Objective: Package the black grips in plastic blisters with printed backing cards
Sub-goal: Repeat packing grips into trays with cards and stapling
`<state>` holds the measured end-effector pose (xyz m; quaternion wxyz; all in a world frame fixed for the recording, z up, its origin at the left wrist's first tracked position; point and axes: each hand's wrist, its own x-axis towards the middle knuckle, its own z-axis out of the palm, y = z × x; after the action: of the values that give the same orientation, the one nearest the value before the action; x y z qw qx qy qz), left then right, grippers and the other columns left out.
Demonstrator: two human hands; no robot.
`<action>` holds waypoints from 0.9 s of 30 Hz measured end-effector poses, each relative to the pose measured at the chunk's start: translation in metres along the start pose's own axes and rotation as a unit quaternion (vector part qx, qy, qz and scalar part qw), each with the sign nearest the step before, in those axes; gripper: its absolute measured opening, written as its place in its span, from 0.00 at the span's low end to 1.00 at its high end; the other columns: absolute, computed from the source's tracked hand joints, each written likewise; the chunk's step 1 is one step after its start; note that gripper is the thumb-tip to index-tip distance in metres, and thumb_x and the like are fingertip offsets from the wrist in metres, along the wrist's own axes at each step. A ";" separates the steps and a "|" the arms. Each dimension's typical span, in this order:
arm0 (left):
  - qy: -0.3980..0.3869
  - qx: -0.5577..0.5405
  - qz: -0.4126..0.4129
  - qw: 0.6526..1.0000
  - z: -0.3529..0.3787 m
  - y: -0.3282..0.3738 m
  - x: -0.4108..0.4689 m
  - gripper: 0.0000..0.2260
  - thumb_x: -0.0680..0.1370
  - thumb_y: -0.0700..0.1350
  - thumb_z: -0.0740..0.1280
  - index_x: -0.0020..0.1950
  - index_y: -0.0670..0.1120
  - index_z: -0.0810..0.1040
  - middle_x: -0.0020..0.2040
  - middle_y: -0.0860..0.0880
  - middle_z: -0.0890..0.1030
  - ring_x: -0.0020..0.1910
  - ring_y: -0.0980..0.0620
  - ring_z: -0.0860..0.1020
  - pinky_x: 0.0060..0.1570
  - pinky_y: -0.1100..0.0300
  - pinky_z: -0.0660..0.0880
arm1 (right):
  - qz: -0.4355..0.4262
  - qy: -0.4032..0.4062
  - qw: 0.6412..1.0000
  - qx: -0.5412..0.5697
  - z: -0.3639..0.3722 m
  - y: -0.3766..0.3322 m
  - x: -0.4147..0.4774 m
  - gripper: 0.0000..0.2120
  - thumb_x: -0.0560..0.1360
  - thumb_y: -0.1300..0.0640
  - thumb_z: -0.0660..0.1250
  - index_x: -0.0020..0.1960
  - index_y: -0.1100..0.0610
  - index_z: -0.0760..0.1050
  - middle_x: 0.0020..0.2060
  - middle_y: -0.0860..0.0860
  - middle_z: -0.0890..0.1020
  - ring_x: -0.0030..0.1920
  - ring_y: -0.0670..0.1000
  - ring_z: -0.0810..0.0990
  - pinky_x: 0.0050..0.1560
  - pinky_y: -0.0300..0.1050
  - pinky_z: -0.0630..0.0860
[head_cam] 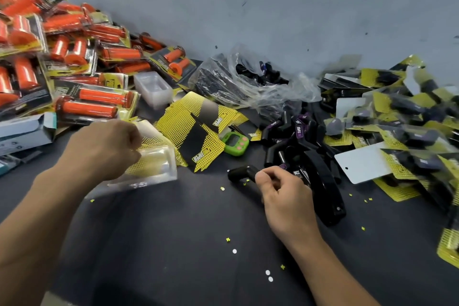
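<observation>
My left hand (104, 149) pinches a clear plastic blister (151, 169) with a yellow-and-black backing card showing through it, held just above the dark table. My right hand (280, 194) grips a black grip (242, 172) by its right end; the grip points left. Behind that hand lies a heap of loose black grips (295, 136) with purple labels. A fan of yellow-and-black printed backing cards (198, 126) lies between the two hands, farther back.
Packaged orange grips (74, 62) are piled at the left. Packaged black grips (402, 117) are heaped at the right. A clear bag of black grips (246, 82) lies at the back, a stack of empty blisters (154, 89) left of it, a green timer (236, 143) in the middle.
</observation>
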<state>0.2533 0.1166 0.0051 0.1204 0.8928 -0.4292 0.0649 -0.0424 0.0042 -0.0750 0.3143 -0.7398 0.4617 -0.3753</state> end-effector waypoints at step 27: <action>-0.111 -0.625 -0.061 0.770 0.092 0.160 -0.016 0.17 0.71 0.39 0.75 0.56 0.55 0.80 0.40 0.44 0.86 0.37 0.43 0.87 0.39 0.45 0.84 | 0.002 0.170 0.974 0.149 -0.011 -0.001 0.004 0.09 0.85 0.52 0.58 0.56 0.46 0.77 0.35 0.46 0.83 0.31 0.47 0.81 0.32 0.41 0.76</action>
<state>0.1196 0.0076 -0.0619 0.6069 0.6458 -0.3299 -0.3251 -0.0500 -0.0008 -0.0673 0.3383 -0.6092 0.4486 -0.5596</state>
